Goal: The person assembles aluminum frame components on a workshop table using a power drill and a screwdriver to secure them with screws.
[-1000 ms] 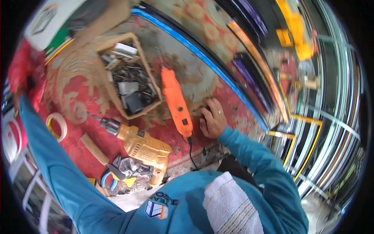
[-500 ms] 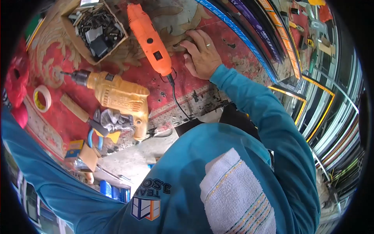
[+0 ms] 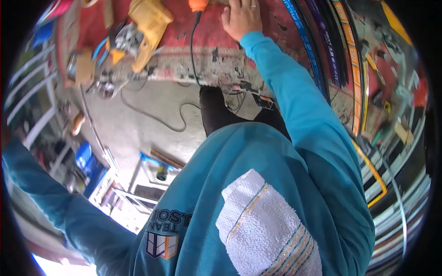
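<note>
My right hand (image 3: 243,19) lies flat on the red, worn tabletop (image 3: 221,34), fingers slightly apart and cut off by the top edge; a ring shows. Just left of it is the end of an orange power tool (image 3: 198,4), its black cord hanging over the table edge. My left arm stretches to the far left, where my left hand (image 3: 6,134) is only a dim shape at the dark rim; its fingers are hidden. A yellow drill (image 3: 149,27) lies at the upper left, beside a crumpled grey cloth (image 3: 129,39) and a blue-handled tool (image 3: 99,51).
A small cardboard box (image 3: 84,66) sits at the table's left corner. Labelled black, blue and orange strips (image 3: 352,60) curve down the right side. A cable (image 3: 177,126) crosses the floor, and a blue-and-white frame (image 3: 159,168) stands below. Long profiles fill the right edge.
The view has tilted down and left, showing more floor. The tabletop things sit higher in view, and the box of small parts has left it. My right hand stays on the table.
</note>
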The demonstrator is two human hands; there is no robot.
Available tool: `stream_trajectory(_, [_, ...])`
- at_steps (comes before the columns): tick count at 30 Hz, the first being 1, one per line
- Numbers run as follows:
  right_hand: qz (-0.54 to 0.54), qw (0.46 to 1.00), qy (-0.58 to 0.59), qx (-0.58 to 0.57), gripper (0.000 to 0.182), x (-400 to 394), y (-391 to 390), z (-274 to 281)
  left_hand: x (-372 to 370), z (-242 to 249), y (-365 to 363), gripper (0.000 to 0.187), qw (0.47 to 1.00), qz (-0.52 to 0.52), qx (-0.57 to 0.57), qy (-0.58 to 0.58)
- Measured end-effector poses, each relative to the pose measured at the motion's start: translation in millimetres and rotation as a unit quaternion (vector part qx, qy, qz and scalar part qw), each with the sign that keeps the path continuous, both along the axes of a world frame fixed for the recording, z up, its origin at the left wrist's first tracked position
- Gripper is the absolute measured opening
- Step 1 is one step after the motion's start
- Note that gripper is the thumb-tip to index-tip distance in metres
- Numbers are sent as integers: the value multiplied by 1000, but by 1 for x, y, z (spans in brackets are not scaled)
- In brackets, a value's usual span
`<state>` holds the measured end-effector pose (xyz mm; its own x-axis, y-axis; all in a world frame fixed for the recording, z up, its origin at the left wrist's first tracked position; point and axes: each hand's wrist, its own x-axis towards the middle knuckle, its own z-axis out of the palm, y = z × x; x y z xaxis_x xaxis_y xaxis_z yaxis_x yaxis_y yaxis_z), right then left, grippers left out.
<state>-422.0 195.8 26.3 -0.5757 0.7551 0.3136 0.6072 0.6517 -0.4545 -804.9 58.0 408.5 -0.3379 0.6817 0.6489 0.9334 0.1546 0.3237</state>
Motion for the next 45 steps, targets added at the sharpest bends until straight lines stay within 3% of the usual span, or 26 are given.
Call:
stream_trajectory(1, [5, 1000, -11, -1, 35, 1, 0, -2, 45, 21, -22, 20, 927, 371, -19, 51])
stream_trajectory(2, [8, 1000, -9, 5, 36, 2, 0, -3, 37, 46, -106, 17, 992, 75, -86, 58])
stream_trajectory(3, [9, 1000, -9, 11, 38, 4, 0, -4, 87, 54, -145, 20, 995, -64, -65, -48])
stream_trajectory(6, [53, 998, -12, -15, 36, 12, 8, -8, 231, 90, -309, 26, 973, 193, -126, 15])
stream_trajectory(8, [90, 979, -28, -179, 39, 18, 14, -11, 339, 94, -372, 27, 943, 291, -163, 4])
stream_trajectory(10, [97, 965, 0, -245, 40, 29, 27, 34, 434, 79, -382, 18, 816, 509, -265, -68])
stream_trajectory(11, [163, 942, 25, -292, 42, 52, 24, 58, 468, 57, -376, 15, 931, 242, -157, -225])
stream_trajectory(12, [230, 910, 43, -343, 45, 81, 7, 84, 491, 46, -366, 12, 929, 146, -163, -299])
stream_trajectory(13, [266, 810, 107, -511, 43, 115, -12, 104, 520, 49, -345, 12, 856, 275, -294, -325])
stream_trajectory(14, [290, 674, 162, -659, 42, 154, -34, 121, 540, 29, -332, 13, 897, 176, -279, -295])
stream_trajectory(15, [314, 571, 147, -744, 64, 190, -54, 134, 549, 18, -310, 16, 898, 96, -343, -259])
stream_trajectory(17, [399, 347, 84, -845, 78, 260, -85, 163, 555, -17, -279, 23, 896, -54, -373, -233])
stream_trajectory(18, [384, 315, 28, -867, 88, 289, -105, 155, 560, -38, -265, 26, 906, -109, -359, -195])
stream_trajectory(20, [335, 214, 31, -917, 81, 337, -141, 157, 569, -84, -230, 35, 921, -192, -311, -137])
stream_trajectory(21, [252, 126, 99, -954, 71, 361, -152, 168, 573, -109, -215, 37, 923, -219, -287, -132])
stream_trajectory(23, [227, 30, 196, -954, 66, 384, -154, 158, 582, -149, -184, 40, 923, -268, -237, -138])
stream_trajectory(26, [262, 42, 242, -933, 72, 412, -131, 177, 603, -176, -144, 40, 919, -297, -184, -181])
stream_trajectory(28, [257, 197, 237, -916, 80, 424, -117, 188, 614, -185, -128, 39, 916, -300, -160, -213])
stream_trajectory(29, [255, 198, 229, -918, 80, 429, -109, 189, 621, -188, -127, 42, 901, -248, -142, -327])
stream_trajectory(31, [215, 397, 179, -874, 85, 430, -99, 191, 631, -204, -128, 46, 870, -185, -112, -443])
stream_trajectory(32, [186, 437, 163, -865, 81, 427, -99, 188, 634, -217, -129, 51, 727, -132, -89, -668])
stream_trajectory(33, [187, 439, 156, -865, 81, 422, -101, 180, 638, -230, -127, 57, 531, -71, -57, -843])
stream_trajectory(34, [230, 529, 89, -812, 77, 418, -104, 169, 649, -214, -119, 67, 353, -136, -2, -926])
stream_trajectory(35, [269, 609, 18, -746, 73, 415, -107, 164, 657, -229, -112, 70, 538, -117, -79, -831])
stream_trajectory(40, [182, 754, 56, -629, 64, 398, -141, 146, 651, -249, -107, 73, 472, -48, -63, -878])
stream_trajectory(45, [161, 742, -7, -651, 52, 395, -153, 123, 642, -244, -106, 79, 492, -42, -69, -867])
